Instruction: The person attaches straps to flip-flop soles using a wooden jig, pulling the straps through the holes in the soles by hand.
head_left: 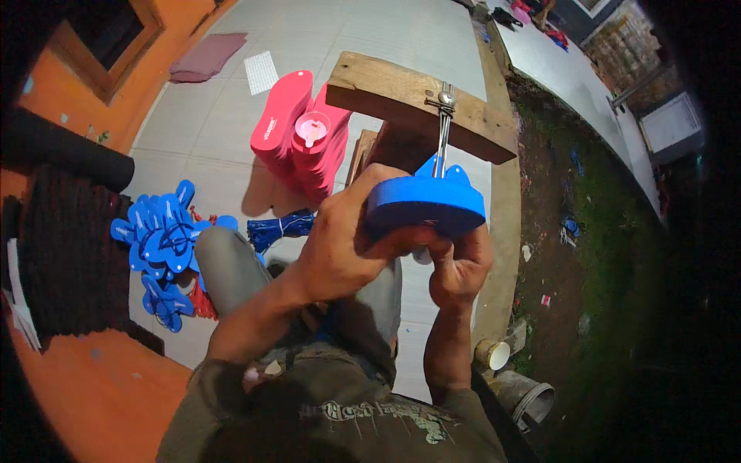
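Both my hands grip a thick blue flip-flop sole (424,202) in front of my chest. My left hand (343,231) wraps round its left side, and my right hand (465,266) closes on its lower right edge. Metal rods (443,135) run from a bolt on a wooden crossbar (386,86) down to the far side of the sole. Whether their tips go into the sole is hidden. Two rounded blue pieces show just behind the sole, by the rods. Part of my left fingers is out of sight behind it.
Pink soles (278,119) stand stacked on the tiles, with a small pink cup (312,133) on top. A bundle of dark blue straps (279,229) lies by my left knee, beside a heap of blue flip-flops (166,239). White buckets (532,401) sit at the lower right.
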`<move>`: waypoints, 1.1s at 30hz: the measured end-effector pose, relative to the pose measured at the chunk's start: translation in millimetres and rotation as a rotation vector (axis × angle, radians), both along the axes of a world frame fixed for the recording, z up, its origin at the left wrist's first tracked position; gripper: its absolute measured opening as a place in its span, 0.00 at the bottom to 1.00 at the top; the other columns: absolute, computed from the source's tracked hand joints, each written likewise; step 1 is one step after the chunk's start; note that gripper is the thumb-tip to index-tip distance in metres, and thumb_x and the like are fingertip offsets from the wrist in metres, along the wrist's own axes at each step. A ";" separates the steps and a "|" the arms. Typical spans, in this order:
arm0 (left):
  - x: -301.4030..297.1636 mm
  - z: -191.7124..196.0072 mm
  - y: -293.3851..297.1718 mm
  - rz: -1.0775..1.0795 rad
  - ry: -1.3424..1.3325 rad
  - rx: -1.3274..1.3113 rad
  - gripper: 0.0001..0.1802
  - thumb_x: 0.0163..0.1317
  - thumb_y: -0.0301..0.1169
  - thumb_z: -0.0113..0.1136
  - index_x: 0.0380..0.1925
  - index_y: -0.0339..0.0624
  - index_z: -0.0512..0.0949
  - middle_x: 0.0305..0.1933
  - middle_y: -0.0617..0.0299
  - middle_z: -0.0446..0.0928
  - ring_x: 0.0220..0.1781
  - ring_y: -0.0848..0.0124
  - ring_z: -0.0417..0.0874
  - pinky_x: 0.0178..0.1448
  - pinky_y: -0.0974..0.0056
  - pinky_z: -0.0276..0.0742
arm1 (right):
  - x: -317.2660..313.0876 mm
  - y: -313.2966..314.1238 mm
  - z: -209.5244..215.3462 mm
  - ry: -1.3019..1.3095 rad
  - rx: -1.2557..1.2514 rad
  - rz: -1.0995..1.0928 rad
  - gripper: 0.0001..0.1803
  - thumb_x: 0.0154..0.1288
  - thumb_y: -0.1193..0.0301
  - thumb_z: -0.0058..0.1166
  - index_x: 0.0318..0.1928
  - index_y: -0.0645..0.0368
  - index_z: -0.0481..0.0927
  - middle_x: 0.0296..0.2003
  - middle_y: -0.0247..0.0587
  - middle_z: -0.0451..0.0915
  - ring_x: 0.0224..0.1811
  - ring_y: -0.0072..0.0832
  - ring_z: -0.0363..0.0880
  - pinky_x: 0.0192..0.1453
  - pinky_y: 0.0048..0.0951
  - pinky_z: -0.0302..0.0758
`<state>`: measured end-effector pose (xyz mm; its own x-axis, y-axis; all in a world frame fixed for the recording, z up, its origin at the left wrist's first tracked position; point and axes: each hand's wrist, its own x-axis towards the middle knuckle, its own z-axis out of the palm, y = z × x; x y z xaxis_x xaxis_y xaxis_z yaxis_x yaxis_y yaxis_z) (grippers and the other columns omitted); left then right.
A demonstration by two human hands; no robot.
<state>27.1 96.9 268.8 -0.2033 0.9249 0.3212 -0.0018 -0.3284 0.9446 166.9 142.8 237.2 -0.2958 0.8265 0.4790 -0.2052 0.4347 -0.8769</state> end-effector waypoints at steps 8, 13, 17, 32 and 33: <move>-19.6 -13.0 -2.3 -0.135 0.475 0.579 0.15 0.41 0.29 0.57 0.32 0.38 0.75 0.36 0.55 0.73 0.38 0.59 0.74 0.42 0.58 0.70 | 15.9 6.9 13.1 -0.231 0.399 0.088 0.15 0.41 0.73 0.63 0.34 0.61 0.78 0.32 0.41 0.77 0.36 0.33 0.76 0.40 0.29 0.72; -24.1 -8.1 11.4 -0.208 0.553 0.666 0.13 0.42 0.29 0.57 0.32 0.39 0.75 0.36 0.57 0.74 0.38 0.61 0.74 0.43 0.58 0.71 | 10.5 13.2 8.0 -0.133 0.467 -0.023 0.13 0.42 0.72 0.62 0.33 0.59 0.78 0.32 0.41 0.77 0.36 0.33 0.76 0.41 0.30 0.74; -25.6 -4.9 22.4 -0.205 0.562 0.677 0.12 0.43 0.28 0.57 0.31 0.39 0.75 0.36 0.58 0.74 0.38 0.63 0.73 0.43 0.58 0.72 | 8.2 21.7 1.8 -0.088 0.455 -0.002 0.13 0.43 0.72 0.62 0.33 0.58 0.78 0.33 0.41 0.76 0.37 0.34 0.76 0.41 0.31 0.75; -29.2 4.3 28.9 -0.060 0.482 0.310 0.15 0.42 0.32 0.64 0.29 0.36 0.73 0.31 0.56 0.71 0.33 0.60 0.71 0.37 0.60 0.67 | 9.4 29.2 10.9 0.021 0.032 0.076 0.20 0.37 0.71 0.68 0.34 0.61 0.77 0.33 0.42 0.75 0.34 0.31 0.74 0.38 0.27 0.71; -23.3 14.2 29.5 -0.017 0.448 0.179 0.17 0.41 0.33 0.66 0.29 0.35 0.73 0.30 0.55 0.69 0.32 0.59 0.70 0.37 0.60 0.66 | 11.1 25.9 16.9 0.009 -0.079 0.083 0.21 0.36 0.71 0.69 0.34 0.62 0.76 0.33 0.42 0.75 0.34 0.30 0.73 0.38 0.27 0.70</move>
<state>3.8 126.4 283.0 0.0062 0.8492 0.5280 0.3856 -0.4892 0.7823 178.1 168.7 254.1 -0.3605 0.8348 0.4161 -0.2458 0.3453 -0.9057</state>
